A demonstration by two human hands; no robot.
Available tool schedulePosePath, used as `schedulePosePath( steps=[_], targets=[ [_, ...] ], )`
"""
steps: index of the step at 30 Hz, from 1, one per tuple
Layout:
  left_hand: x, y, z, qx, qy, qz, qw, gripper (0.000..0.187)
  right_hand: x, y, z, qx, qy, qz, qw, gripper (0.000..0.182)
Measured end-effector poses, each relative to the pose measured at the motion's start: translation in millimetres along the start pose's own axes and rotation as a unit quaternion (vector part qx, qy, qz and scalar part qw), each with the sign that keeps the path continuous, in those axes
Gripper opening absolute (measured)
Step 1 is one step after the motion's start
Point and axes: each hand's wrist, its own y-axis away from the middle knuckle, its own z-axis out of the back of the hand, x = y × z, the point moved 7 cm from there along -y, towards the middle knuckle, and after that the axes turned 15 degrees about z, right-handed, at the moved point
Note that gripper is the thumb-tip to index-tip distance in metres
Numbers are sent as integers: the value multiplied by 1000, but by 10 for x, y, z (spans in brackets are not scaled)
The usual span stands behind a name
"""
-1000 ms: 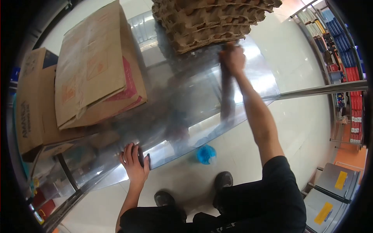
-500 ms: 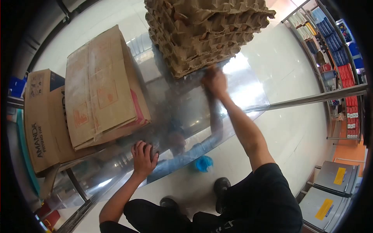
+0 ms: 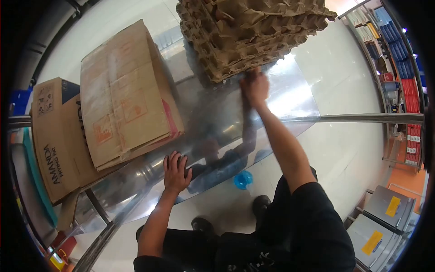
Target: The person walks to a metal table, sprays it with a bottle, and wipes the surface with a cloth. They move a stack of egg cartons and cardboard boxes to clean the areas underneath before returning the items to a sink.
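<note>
My left hand (image 3: 177, 172) lies on the front edge of a shiny metal shelf (image 3: 213, 109), fingers spread and holding nothing. Farther in, my right hand (image 3: 255, 89) is pressed low on the same surface with its fingers curled. What it grips, if anything, is hidden. Just beyond the right hand, a stack of brown cardboard egg trays (image 3: 253, 43) rises from the shelf. A taped cardboard box (image 3: 122, 95) sits at the left, its near corner just above my left hand.
Beside the taped box stands another carton (image 3: 54, 158) lettered "AMANDA FRYING FAT". A blue container (image 3: 243, 180) is on the floor below the shelf edge. Stocked racks (image 3: 394, 68) line the right side, with grey metal lids (image 3: 389, 206) bearing yellow labels below them.
The view has shifted slightly, so the boxes and trays appear farther right. My right hand stays low near the egg trays, and my left hand stays on the shelf edge, fingers more spread.
</note>
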Motion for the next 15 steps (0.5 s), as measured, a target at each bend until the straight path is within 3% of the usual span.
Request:
schedulePosePath(
  steps=[1,3,5,8,11,12,14,15],
  targets=[
    [1,3,-1,0,0,5,1000,46,232,106,-72,-41,-78,-18,996,59],
    [-11,-1,12,-3,-1,15,1000,45,908,264,-243,-24,-26,13,999,57],
    [-25,-37,33,-6,6,24,1000,45,1329,293,-344,-101,-94,123,983,49],
    [-46,-28,74,-9,7,28,1000,44,1456,320,-262,-26,-143,200,969,42],
    [-67,-18,80,-4,11,36,999,44,959,460,6,-126,-92,160,975,47],
    [-52,-27,84,-2,12,39,999,44,805,402,180,-79,-115,150,979,57],
    [-37,-56,79,-13,15,35,999,44,369,388,415,-68,-66,24,995,55],
    [-36,-26,75,-13,17,33,999,44,-44,376,157,-78,5,-19,997,52]
  ],
)
